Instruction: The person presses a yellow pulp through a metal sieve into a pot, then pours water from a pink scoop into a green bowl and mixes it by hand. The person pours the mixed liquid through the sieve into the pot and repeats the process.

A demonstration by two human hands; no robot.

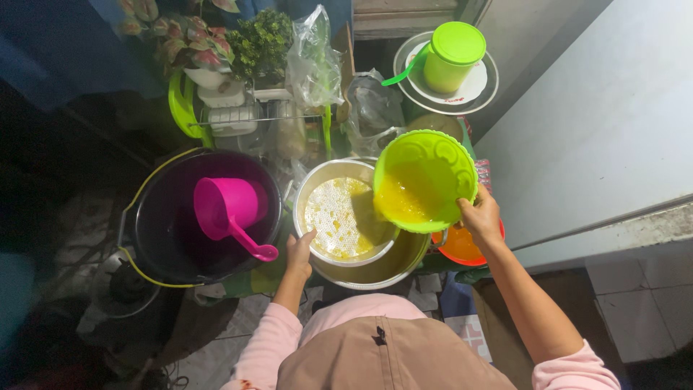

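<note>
- I see my right hand (480, 217) gripping the rim of a green bowl (426, 180), fingers clamped on its lower right edge, just right of centre frame.
- Bowl is tipped toward the left, so the yellow liquid (401, 202) pools at its low side over the strainer (345, 217); the tilt looks meant for pouring.
- My left hand (298, 253) holds the strainer's near rim, fingers curled on the edge, probably to steady it.
- Strainer sits inside a metal pot (375, 271) at centre frame, so whatever passes through lands in the pot.
- Strainer looks pale and perforated, wet yellow on its right half.
- Bowl is bright lime plastic with a moulded pattern on the inner wall.
- Left of the pot: a black bucket (159, 238) with a pink scoop (227, 209) resting in it.
- Orange bowl (462, 245) peeks out under my right wrist.
- Upper right: green lidded mug (452, 54) on stacked plates (480, 90).
- Upper left: potted plants (195, 36) and plastic bags (314, 58).
</note>
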